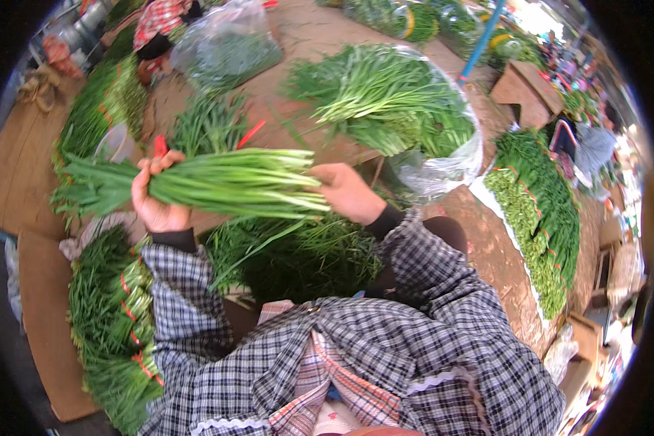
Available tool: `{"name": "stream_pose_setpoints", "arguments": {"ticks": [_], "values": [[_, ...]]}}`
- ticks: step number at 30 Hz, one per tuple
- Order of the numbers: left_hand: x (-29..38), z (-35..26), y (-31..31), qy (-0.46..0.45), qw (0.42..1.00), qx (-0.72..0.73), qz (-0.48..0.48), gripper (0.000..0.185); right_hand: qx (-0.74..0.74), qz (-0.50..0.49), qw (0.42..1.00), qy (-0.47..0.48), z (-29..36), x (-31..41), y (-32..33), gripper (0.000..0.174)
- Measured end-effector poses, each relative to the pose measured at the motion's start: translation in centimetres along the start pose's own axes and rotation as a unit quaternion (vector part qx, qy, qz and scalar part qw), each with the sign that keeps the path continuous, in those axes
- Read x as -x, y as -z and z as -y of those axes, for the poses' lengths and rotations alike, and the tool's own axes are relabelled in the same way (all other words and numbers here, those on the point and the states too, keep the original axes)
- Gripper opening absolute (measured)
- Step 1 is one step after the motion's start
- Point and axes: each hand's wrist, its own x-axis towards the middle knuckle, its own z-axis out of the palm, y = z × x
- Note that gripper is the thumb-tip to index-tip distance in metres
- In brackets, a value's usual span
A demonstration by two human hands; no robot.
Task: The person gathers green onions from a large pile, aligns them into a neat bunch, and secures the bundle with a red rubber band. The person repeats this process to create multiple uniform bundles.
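Note:
A thick bunch of long green leaves with pale stems, probably garlic chives (234, 182), lies level across the space before me. My left hand (161, 191) wraps around its leafy part, with the palm turned up and a red band at the fingers. At the pale stem ends, my right hand (351, 191) has its fingers closed against the bunch; the fingertips are partly hidden. One loose leaf (261, 250) hangs down below. Beyond the bunch are a small pile of chives (210, 122) and a red strip (250, 134) on a brown board.
A larger heap of chives (381, 98) rests on clear plastic sheeting (441, 177). Banded bunches line the left (109, 316) and right (545, 218). Loose leaves (305, 256) fill the space below my hands. Another person (161, 27) sits beside a filled plastic bag (229, 49). A blue pole (482, 41) stands behind.

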Motion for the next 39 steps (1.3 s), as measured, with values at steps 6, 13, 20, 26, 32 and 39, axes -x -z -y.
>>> {"name": "stream_pose_setpoints", "arguments": {"ticks": [6,13,20,26,32,39], "values": [[-0.5,-0.4,0.4,0.001,1.0,0.003,0.017,0.006,0.102,-0.036,0.991,0.084,-0.5,-0.2,1.4,0.01],[-0.7,-3.3,0.9,-0.024,0.999,-0.001,-0.045,0.011,0.183,-0.175,0.965,0.066,1.3,0.8,3.1,0.012],[-0.8,-0.6,1.0,-0.039,0.99,-0.044,-0.129,0.011,0.524,-0.081,0.74,0.413,2.8,0.6,-2.9,0.035],[-0.7,-1.0,0.7,-0.061,0.985,-0.06,-0.15,0.012,0.591,-0.068,0.679,0.43,0.1,-0.9,-1.5,0.013],[-0.6,-2.0,1.2,-0.094,0.981,-0.068,-0.153,0.012,0.547,-0.032,0.779,0.305,-3.9,-0.3,0.3,0.01],[-1.2,-1.5,1.3,-0.065,0.986,-0.04,-0.147,0.012,0.217,-0.136,0.94,0.224,-3.3,-0.8,-1.4,0.023]]}}
